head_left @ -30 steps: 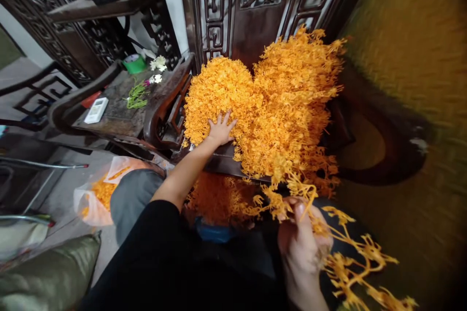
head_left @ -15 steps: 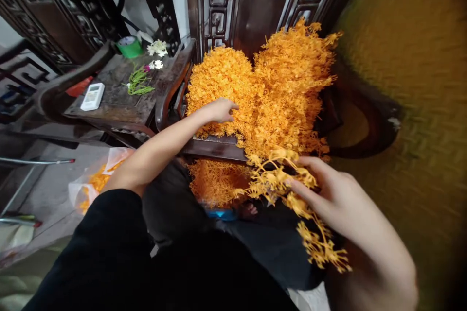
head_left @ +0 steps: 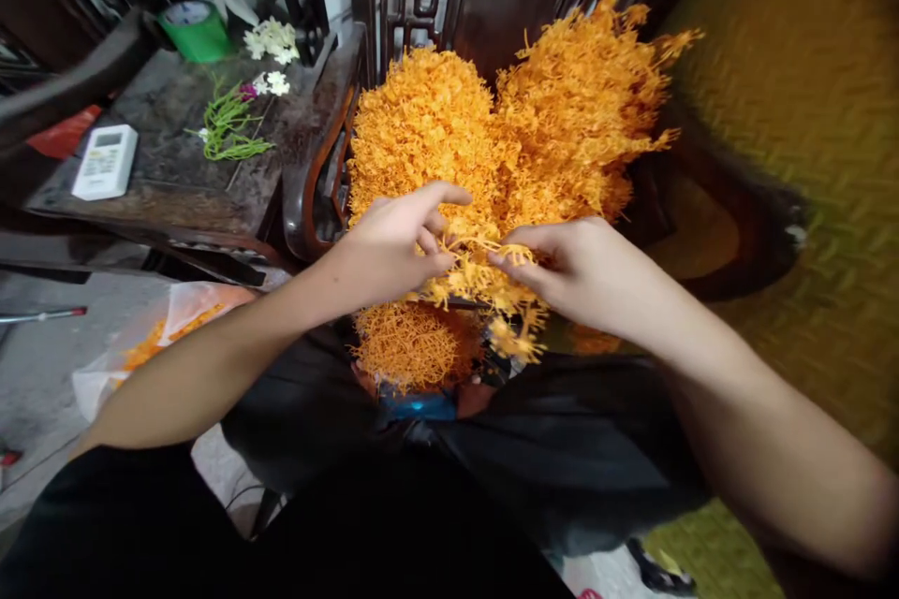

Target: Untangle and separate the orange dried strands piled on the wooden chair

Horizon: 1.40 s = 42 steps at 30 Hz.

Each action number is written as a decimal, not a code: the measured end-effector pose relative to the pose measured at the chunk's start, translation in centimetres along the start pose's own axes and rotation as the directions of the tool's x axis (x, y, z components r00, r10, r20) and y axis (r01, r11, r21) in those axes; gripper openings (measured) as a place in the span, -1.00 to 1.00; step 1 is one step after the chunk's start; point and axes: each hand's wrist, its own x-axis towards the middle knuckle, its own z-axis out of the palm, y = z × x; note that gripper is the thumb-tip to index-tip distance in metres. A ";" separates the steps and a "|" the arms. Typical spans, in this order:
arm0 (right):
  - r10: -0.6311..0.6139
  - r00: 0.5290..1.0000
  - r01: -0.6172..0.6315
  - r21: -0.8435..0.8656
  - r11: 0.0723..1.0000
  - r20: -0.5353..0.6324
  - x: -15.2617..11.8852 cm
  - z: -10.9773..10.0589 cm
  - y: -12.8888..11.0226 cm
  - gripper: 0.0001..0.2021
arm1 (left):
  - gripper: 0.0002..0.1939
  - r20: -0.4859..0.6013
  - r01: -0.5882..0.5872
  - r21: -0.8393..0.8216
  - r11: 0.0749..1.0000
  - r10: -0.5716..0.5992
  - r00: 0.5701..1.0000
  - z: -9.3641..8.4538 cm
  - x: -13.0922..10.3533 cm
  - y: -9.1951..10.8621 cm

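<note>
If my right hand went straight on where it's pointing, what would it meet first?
Probably your left hand, just across the orange sprig that your right hand pinches, though depth between the two is hard to judge.

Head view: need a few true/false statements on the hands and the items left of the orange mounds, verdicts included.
1. The right hand pinches an orange sprig. True.
2. A white remote control lies on the dark wood surface. True.
3. The left hand grips the remote control. False: its fingers are by the sprig.
4. The tape roll is red. False: it is green.
5. White flowers lie right of the tape roll. True.
</note>
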 end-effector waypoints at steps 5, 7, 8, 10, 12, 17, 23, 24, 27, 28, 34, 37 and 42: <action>-0.202 0.967 0.201 0.021 0.979 0.155 0.4 0.4 2.6 -0.63 | -0.76 -0.097 0.078 -0.121 0.990 -0.090 0.991 -1.0 1.0 -0.3; -0.251 0.943 0.238 0.085 0.968 0.219 0.8 -0.5 3.1 -0.64 | -0.78 -0.043 0.072 -0.177 0.982 -0.081 0.996 -0.6 1.4 -0.5; -0.253 0.943 0.236 0.101 0.966 0.215 1.1 -1.0 3.1 -0.66 | -0.79 -0.028 0.079 -0.215 0.973 -0.088 0.996 -0.2 1.6 -0.6; -0.237 0.954 0.219 0.114 0.969 0.182 1.9 -1.6 3.2 -0.66 | -0.80 -0.049 0.100 -0.305 0.947 -0.120 0.992 0.6 2.1 -0.8; -0.192 0.969 0.172 0.131 0.976 0.155 2.7 -1.3 3.6 -0.69 | -0.80 -0.089 0.095 -0.377 0.921 -0.138 0.986 1.3 2.7 -0.8; 0.047 0.883 0.064 0.220 0.973 -0.467 4.4 3.4 5.6 -0.60 | -0.78 -0.096 0.097 -0.445 0.890 -0.155 0.983 2.0 4.5 -1.0; -0.162 0.843 0.468 0.550 0.692 -0.513 6.3 6.8 4.9 -0.67 | -0.78 -0.314 0.064 -0.482 0.874 -0.241 0.918 3.0 5.7 -2.5; -0.104 0.884 0.418 0.668 0.616 -0.456 6.6 6.9 4.7 -0.69 | -0.77 -0.380 0.041 -0.456 0.889 -0.235 0.895 3.2 5.7 -2.9; 0.056 0.971 0.177 0.859 0.480 -0.231 7.3 6.9 4.7 -0.71 | -0.73 -0.469 0.024 -0.338 0.941 -0.191 0.863 3.5 5.8 -4.0; 0.088 0.979 0.123 0.874 0.470 -0.185 7.6 6.9 4.9 -0.69 | -0.71 -0.448 0.044 -0.317 0.947 -0.191 0.873 3.4 5.9 -4.4; 0.111 0.980 0.079 0.831 0.550 -0.166 8.7 5.9 7.1 -0.71 | -0.41 -0.098 0.169 -0.268 0.949 -0.201 0.975 2.2 6.3 -5.3; 0.024 0.992 0.082 0.780 0.621 -0.123 8.4 5.4 7.8 -0.57 | -0.26 -0.007 0.134 -0.174 0.976 -0.137 0.991 2.0 6.0 -5.1; -0.033 0.995 0.088 0.734 0.673 -0.090 7.9 4.8 7.6 -0.44 | -0.34 0.027 0.075 0.024 0.997 -0.076 0.997 2.0 5.5 -4.5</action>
